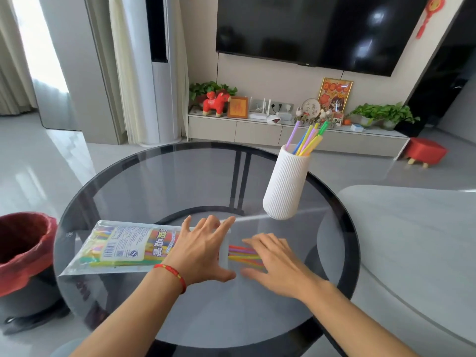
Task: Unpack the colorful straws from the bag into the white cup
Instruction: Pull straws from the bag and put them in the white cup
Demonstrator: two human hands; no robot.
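Your left hand (pixel 203 249) lies spread flat on the bag (pixel 121 247), holding it down. The straws (pixel 243 255) poke out sideways toward your right hand (pixel 273 261), which is open just over them, gripping nothing. The cup (pixel 286 184) stands farther back on the right.
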